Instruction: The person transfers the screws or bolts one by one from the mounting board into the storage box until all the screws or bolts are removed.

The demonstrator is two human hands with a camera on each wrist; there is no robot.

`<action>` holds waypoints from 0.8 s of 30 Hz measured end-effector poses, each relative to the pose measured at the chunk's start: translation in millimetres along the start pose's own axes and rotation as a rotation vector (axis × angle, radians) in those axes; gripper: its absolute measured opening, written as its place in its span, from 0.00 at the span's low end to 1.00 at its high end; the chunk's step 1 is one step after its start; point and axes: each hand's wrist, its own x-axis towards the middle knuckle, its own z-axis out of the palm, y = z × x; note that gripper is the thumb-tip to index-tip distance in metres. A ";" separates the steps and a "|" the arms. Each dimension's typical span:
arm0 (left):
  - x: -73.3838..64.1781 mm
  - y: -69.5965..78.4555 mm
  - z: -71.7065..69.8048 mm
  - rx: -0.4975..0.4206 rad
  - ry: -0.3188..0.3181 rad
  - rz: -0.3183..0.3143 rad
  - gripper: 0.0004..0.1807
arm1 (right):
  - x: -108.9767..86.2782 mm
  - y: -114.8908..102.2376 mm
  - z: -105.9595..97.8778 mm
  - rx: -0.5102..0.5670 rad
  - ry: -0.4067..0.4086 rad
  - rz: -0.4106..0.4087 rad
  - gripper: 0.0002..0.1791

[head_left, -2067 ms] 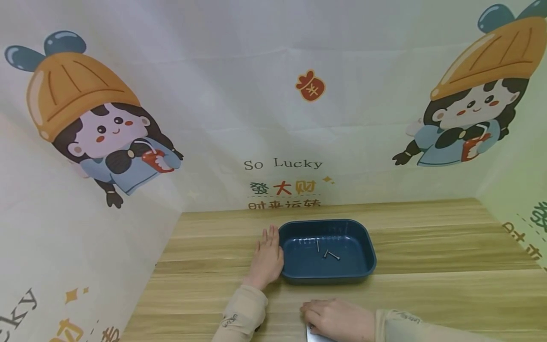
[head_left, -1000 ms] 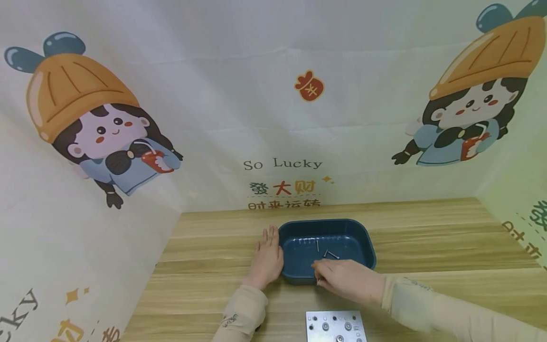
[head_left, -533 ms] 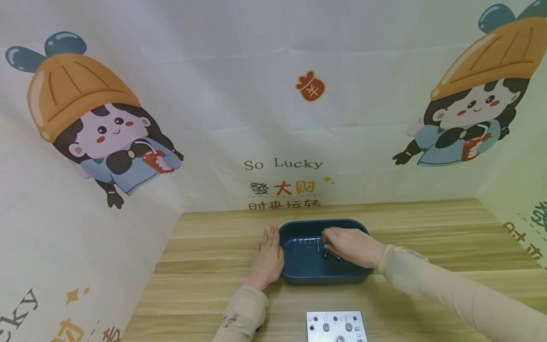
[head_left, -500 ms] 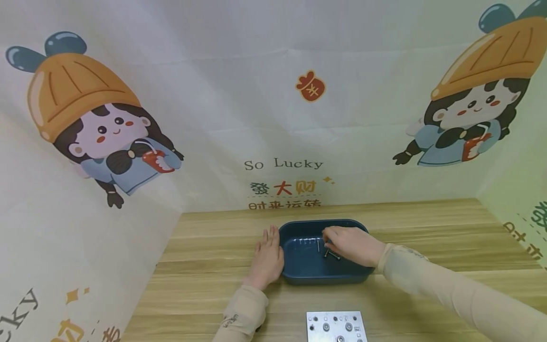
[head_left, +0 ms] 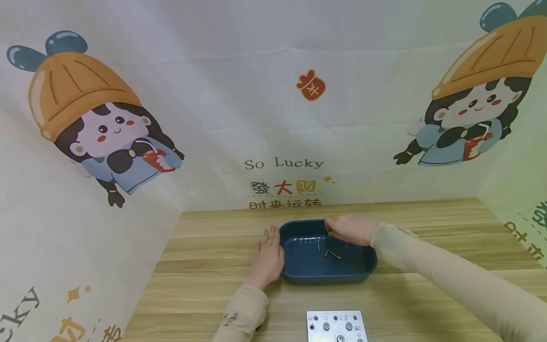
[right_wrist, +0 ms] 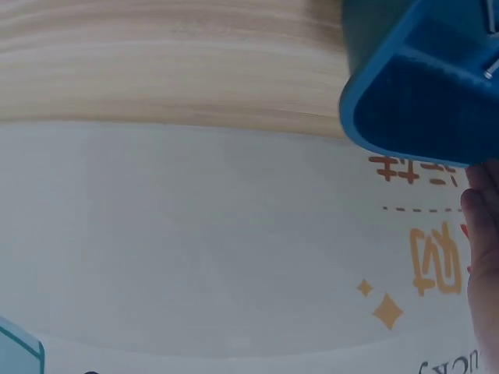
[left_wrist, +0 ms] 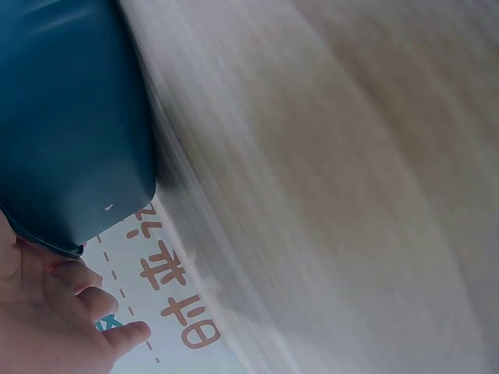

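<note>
A dark blue tray (head_left: 299, 271) stands on the wooden table, and several small metal screws (head_left: 333, 254) lie on its floor. My left hand (head_left: 267, 259) presses flat against the tray's left side with straight fingers. In the left wrist view its fingers (left_wrist: 123, 336) reach past the tray's corner. Over the tray's back right rim is my right hand (head_left: 352, 229), knuckles up and fingertips drawn together; whether a small thing is between them is too small to tell. The right wrist view shows only part of this hand (right_wrist: 485, 234) beside the rim.
Near the front of the table (head_left: 205, 266) lies a silver metal plate (head_left: 337, 319) with holes and round fittings, cut off by the frame edge. A printed cloth wall (head_left: 367, 180) rises behind the table and along both sides.
My right hand has gone from the metal plate to the tray, then on to the tray's back right rim, uncovering the plate. My left hand has stayed at the tray's side.
</note>
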 end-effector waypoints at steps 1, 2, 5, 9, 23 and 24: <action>-0.2 0.6 -0.4 -0.001 -0.002 0.000 0.31 | 1.2 0.4 0.5 0.006 -0.022 0.006 0.05; -0.1 0.8 -0.4 -0.003 -0.003 0.000 0.31 | 2.0 0.3 1.0 0.004 -0.040 0.009 0.05; -0.8 1.8 -0.9 -0.005 -0.008 -0.002 0.31 | 4.8 -0.2 5.2 -0.031 -0.071 0.000 0.05; 0.2 1.5 0.2 0.004 -0.015 -0.005 0.31 | 6.0 -2.8 9.7 -0.091 -0.070 -0.018 0.05; -3.2 3.0 -2.5 -0.036 0.013 0.016 0.31 | -0.6 -2.0 14.2 -0.090 0.013 -0.012 0.04; -3.3 4.5 -4.3 -0.035 -0.001 0.004 0.31 | -2.0 -3.5 13.7 -0.084 0.017 -0.005 0.05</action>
